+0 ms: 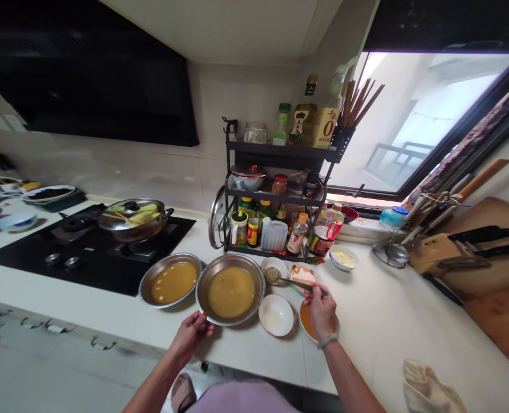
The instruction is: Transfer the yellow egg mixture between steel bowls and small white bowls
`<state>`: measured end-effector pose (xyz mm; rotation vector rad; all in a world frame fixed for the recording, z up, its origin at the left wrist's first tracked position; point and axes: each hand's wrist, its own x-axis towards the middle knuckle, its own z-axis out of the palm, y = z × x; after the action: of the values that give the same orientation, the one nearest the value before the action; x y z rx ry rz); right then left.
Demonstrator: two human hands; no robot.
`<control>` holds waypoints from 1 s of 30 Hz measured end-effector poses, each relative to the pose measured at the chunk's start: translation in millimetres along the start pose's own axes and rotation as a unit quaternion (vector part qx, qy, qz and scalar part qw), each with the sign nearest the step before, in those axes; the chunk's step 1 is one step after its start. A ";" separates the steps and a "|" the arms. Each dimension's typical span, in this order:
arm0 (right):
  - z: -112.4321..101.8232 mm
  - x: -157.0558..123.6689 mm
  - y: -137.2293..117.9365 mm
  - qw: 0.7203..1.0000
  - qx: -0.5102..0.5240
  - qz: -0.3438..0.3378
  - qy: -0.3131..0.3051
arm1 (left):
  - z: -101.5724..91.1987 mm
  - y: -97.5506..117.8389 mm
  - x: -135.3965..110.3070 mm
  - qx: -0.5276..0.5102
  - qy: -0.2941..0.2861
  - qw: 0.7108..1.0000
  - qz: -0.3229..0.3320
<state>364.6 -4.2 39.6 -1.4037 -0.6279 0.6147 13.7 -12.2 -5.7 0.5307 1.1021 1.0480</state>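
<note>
Spoon [297, 283] | gripped by right hand [322, 310], partly hiding orange-filled bowl [302, 329] | left hand [194, 334] pinches steel bowl [259, 287] at rim

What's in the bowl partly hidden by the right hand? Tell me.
Orange-brown liquid shows in the left part of the bowl; the right hand hides much of the rest, unseen there.

The left hand [191, 334] is extended toward one o'clock in a pinch, the right hand [322, 312] curled toward eleven.
</note>
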 end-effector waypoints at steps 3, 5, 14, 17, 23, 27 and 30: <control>-3.2 0.6 -1.3 1.000 0.009 -0.010 0.001 | -0.1 -0.1 0.1 -0.004 0.003 1.000 -0.001; -4.8 1.0 -2.8 1.000 0.012 -0.017 0.004 | -0.2 -0.1 0.4 -0.005 -0.001 1.000 -0.001; -4.6 -2.1 -25.9 0.999 0.028 -0.033 0.017 | 0.3 1.4 -0.3 0.003 -0.003 1.000 -0.006; -2.7 -6.6 -34.1 0.999 0.037 -0.038 0.003 | 0.9 1.8 -0.7 0.007 -0.005 1.000 -0.004; 8.4 -24.4 -43.5 0.996 0.046 -0.058 -0.051 | 1.5 1.7 -0.9 0.008 -0.001 1.000 -0.007; 16.4 -43.8 -41.7 0.988 -0.019 -0.096 -0.119 | 1.4 2.5 -1.6 0.007 0.001 1.000 -0.006; 18.9 -58.1 -37.6 0.967 -0.050 -0.177 -0.176 | 1.4 3.2 -2.1 0.008 -0.006 1.000 -0.007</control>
<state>311.4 -35.5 76.1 -1.2409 -1.1792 0.5529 13.4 -12.5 -1.7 0.5415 1.1031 1.0235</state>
